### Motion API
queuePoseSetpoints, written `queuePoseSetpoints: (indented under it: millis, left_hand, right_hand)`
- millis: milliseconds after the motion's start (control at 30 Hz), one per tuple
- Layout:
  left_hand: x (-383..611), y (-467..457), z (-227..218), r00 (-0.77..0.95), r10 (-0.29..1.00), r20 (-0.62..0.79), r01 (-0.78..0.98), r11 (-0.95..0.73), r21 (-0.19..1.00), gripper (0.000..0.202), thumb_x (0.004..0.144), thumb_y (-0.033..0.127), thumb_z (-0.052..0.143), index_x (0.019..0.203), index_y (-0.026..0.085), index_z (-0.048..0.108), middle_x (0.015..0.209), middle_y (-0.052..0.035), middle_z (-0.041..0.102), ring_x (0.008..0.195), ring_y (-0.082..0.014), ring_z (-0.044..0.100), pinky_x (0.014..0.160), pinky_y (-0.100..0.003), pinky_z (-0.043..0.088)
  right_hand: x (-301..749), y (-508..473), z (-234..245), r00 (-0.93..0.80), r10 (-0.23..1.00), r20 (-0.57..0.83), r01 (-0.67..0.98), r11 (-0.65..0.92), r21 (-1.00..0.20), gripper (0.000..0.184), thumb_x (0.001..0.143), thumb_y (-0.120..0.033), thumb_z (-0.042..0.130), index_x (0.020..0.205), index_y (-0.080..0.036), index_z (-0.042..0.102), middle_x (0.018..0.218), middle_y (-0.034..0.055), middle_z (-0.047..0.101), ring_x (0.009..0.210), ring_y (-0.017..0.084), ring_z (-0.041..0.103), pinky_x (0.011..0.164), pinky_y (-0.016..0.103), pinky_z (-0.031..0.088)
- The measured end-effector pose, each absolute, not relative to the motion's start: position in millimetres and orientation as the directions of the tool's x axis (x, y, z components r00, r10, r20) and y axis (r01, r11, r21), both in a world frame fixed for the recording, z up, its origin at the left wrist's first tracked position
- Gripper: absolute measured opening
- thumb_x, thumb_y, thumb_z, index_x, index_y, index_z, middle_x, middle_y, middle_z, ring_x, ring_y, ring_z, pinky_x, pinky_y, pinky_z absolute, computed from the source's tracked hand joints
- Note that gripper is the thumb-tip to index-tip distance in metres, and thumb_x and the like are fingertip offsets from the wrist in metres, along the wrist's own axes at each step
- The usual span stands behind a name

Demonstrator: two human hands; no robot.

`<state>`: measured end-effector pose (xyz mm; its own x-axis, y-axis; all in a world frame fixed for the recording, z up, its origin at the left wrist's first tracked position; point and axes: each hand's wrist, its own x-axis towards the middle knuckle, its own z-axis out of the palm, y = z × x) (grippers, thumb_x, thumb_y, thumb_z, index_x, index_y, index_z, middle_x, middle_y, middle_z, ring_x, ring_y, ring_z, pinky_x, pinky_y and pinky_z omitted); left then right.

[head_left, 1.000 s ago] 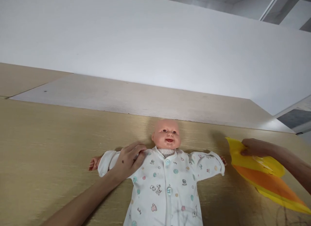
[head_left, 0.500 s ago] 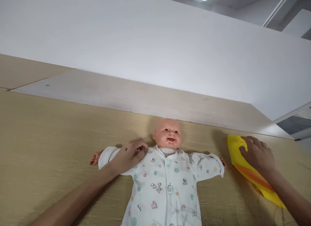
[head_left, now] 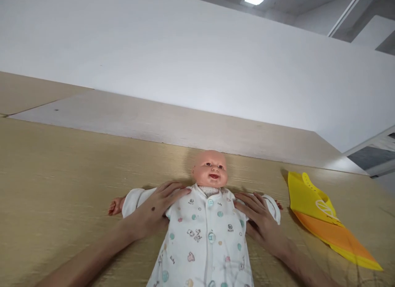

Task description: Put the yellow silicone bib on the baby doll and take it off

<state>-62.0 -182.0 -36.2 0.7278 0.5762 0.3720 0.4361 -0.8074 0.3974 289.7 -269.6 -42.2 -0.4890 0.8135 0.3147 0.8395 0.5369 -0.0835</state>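
A baby doll (head_left: pixel 212 167) lies face up, arms stretched out to both sides. It wears a white printed romper (head_left: pixel 200 241) with snap buttons down the front. My left hand (head_left: pixel 159 204) grips the doll at the shoulder and armpit on the left of the view, its fingers over the cloth and its thumb hidden. On the opposite side, my right hand (head_left: pixel 259 219) holds the doll the same way, with fingers across the upper arm and chest edge. A yellow and orange baby bib (head_left: pixel 321 217) rests to the right, apart from both hands.
The doll and bib are on a wooden tabletop (head_left: pixel 61 172). Behind the doll's head runs a paler strip of board (head_left: pixel 173 118), with a white upright panel (head_left: pixel 185 65) rising beyond it.
My right hand has let go of the bib, leaving it on the table, and moved left onto the doll. My left hand's fingers have straightened and spread over the doll's shoulder.
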Motion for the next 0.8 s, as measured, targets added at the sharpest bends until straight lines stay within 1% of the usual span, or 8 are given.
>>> queuePoseSetpoints:
  millis: [100,200,267,400,467,567,667,800]
  left_hand:
    - [-57.1,-172.8,-39.5,0.691,0.601,0.401,0.45,-0.792,0.412,0.071,0.068,0.004,0.056,0.135,0.027,0.049,0.13,-0.0086,0.061,0.117,-0.0287,0.057,0.096,-0.041,0.051]
    - [-54.7,-161.7,-41.4,0.683,0.607,0.406,0.47,-0.791,0.392,0.063,0.07,0.005,0.055,0.131,0.022,0.053,0.126,-0.0107,0.063,0.112,-0.0279,0.06,0.094,-0.04,0.051]
    - [-52.7,-153.4,-42.8,0.674,0.612,0.414,0.485,-0.789,0.377,0.059,0.072,0.006,0.053,0.129,0.019,0.055,0.125,-0.0118,0.064,0.111,-0.027,0.06,0.094,-0.041,0.051]
    - [-47.1,-134.7,-45.9,0.653,0.619,0.437,0.519,-0.786,0.336,0.053,0.074,0.011,0.053,0.126,0.019,0.058,0.123,-0.0127,0.065,0.11,-0.0274,0.061,0.094,-0.043,0.05]
    - [-43.9,-124.9,-47.5,0.658,0.602,0.452,0.533,-0.797,0.284,0.048,0.077,0.016,0.054,0.125,0.019,0.059,0.121,-0.0133,0.065,0.108,-0.0277,0.061,0.094,-0.043,0.049]
    - [-38.9,-109.6,-51.1,0.658,0.577,0.483,0.558,-0.805,0.201,0.043,0.081,0.021,0.051,0.123,0.016,0.059,0.118,-0.0144,0.066,0.106,-0.0279,0.061,0.093,-0.043,0.048]
    - [-34.3,-92.8,-57.1,0.64,0.566,0.519,0.586,-0.797,0.147,0.042,0.082,0.02,0.049,0.121,0.014,0.06,0.117,-0.0156,0.066,0.104,-0.0288,0.06,0.092,-0.043,0.047]
    - [-28.1,-71.1,-64.6,0.602,0.572,0.557,0.634,-0.766,0.1,0.04,0.081,0.019,0.049,0.118,0.013,0.061,0.115,-0.0161,0.066,0.103,-0.0297,0.059,0.091,-0.043,0.046]
  right_hand:
    - [287.1,-258.8,-48.4,-0.453,0.806,0.38,0.845,0.524,-0.105,0.034,0.09,-0.025,0.048,0.123,-0.027,0.057,0.126,0.0075,0.061,0.117,0.024,0.057,0.099,0.05,0.042]
    - [285.9,-245.2,-49.8,-0.433,0.796,0.423,0.847,0.52,-0.111,0.03,0.093,-0.028,0.046,0.12,-0.026,0.06,0.121,0.0087,0.064,0.11,0.022,0.06,0.098,0.048,0.04]
    - [286.7,-235.0,-49.5,-0.436,0.79,0.431,0.843,0.526,-0.112,0.03,0.094,-0.028,0.045,0.12,-0.025,0.06,0.12,0.0093,0.064,0.109,0.021,0.061,0.099,0.048,0.039]
    - [290.6,-214.5,-50.6,-0.416,0.807,0.419,0.855,0.504,-0.12,0.03,0.095,-0.028,0.046,0.121,-0.024,0.059,0.122,0.0101,0.063,0.111,0.021,0.06,0.1,0.049,0.035]
    - [292.8,-204.5,-53.0,-0.405,0.808,0.428,0.86,0.496,-0.122,0.03,0.094,-0.028,0.047,0.121,-0.023,0.06,0.122,0.0102,0.063,0.111,0.022,0.06,0.1,0.049,0.035]
    - [296.6,-188.6,-58.3,-0.391,0.786,0.478,0.859,0.498,-0.116,0.029,0.094,-0.026,0.047,0.12,-0.023,0.061,0.121,0.0091,0.064,0.109,0.021,0.061,0.1,0.049,0.034]
    - [300.5,-170.9,-62.9,-0.37,0.772,0.517,0.868,0.485,-0.103,0.03,0.092,-0.022,0.048,0.119,-0.023,0.062,0.121,0.0076,0.065,0.109,0.021,0.061,0.1,0.047,0.034]
    - [304.0,-146.7,-65.2,-0.341,0.776,0.53,0.884,0.456,-0.099,0.033,0.089,-0.018,0.049,0.118,-0.022,0.062,0.121,0.0063,0.065,0.109,0.022,0.06,0.1,0.045,0.034]
